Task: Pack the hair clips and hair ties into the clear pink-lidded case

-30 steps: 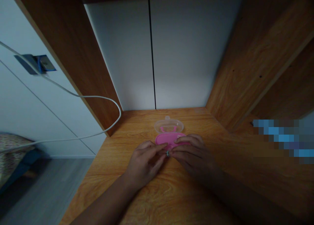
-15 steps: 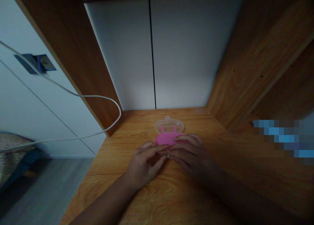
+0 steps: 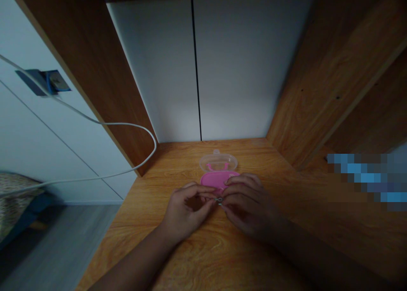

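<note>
My left hand (image 3: 187, 208) and my right hand (image 3: 246, 202) meet fingertip to fingertip over the wooden desk (image 3: 197, 257). Both pinch a tiny metal thing (image 3: 219, 200), too small to name, held just above the desk. Right behind the fingers lies a small pink case (image 3: 216, 178) with its clear lid (image 3: 218, 161) flipped open toward the wall. My right fingers partly cover the case's near right side.
A white cable (image 3: 104, 123) runs from a wall socket (image 3: 43, 81) at the left and loops past the desk's left side panel. Wooden panels (image 3: 318, 92) wall in the desk on both sides, with white doors (image 3: 203, 66) behind. A blurred blue patch lies at far right.
Both hands have lifted a little and curled more tightly, fingertips now pinching the small metal thing off the desk. The pink case has not moved.
</note>
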Demonstrator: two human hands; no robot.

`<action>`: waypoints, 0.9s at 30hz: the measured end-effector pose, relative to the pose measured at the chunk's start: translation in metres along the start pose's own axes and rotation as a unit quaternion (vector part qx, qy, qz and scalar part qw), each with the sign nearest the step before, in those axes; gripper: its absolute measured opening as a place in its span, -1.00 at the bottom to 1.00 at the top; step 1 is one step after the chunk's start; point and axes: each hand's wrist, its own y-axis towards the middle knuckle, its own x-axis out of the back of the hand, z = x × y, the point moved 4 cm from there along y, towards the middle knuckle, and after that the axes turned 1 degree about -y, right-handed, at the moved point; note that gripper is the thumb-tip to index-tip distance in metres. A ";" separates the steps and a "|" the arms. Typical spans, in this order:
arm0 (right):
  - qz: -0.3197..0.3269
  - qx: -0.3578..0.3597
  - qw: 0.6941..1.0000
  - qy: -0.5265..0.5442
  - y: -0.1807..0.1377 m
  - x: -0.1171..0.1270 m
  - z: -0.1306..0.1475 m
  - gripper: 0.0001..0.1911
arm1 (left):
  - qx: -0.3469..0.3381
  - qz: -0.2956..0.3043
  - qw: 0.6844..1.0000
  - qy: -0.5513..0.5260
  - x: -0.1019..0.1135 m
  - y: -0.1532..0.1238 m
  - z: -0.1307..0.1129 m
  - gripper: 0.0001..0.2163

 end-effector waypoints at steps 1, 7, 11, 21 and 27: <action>-0.005 -0.004 1.000 0.007 0.000 0.001 0.000 -0.88 | 0.000 -0.009 1.000 0.006 0.001 0.000 0.000 -0.82; 0.007 0.001 1.000 0.010 -0.001 -0.002 -0.003 -0.89 | -0.011 -0.002 1.000 0.024 0.001 0.000 0.000 -0.80; 0.026 -0.012 1.000 -0.010 -0.004 -0.006 -0.006 -0.90 | -0.030 0.013 0.999 0.032 -0.001 -0.001 -0.001 -0.79; 0.033 0.012 0.999 -0.023 -0.001 -0.005 0.000 -0.83 | -0.015 0.038 0.999 0.015 -0.002 -0.002 0.000 -0.73; 0.042 0.025 0.998 -0.027 -0.003 -0.005 0.000 -0.83 | 0.013 0.035 0.999 -0.012 -0.003 -0.001 -0.002 -0.76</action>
